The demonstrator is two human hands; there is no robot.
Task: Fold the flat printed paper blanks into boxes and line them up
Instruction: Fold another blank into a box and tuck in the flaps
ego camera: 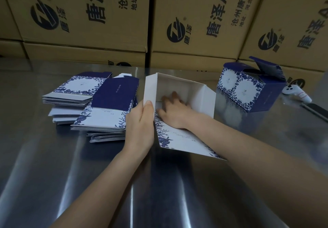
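Fingers [174, 95] of right hand [174, 115] spread, blurred inside box [204, 96] | left hand [140, 126] grips it, fingertips hidden

Head cam only, wide-angle, tilted forward and down over the table [71, 165].
Close view from above the person's own arms; both forearms come in from the bottom edge. The left hand [140, 121] gripping the wall of the open box [179, 85] lands near frame centre, with the right hand [174, 112] just right of it, inside the box. Flat blanks [110, 100] lie left of the grip, a folded box [248, 87] right and beyond it. Stacked cartons [88, 14] behind it fill the top.
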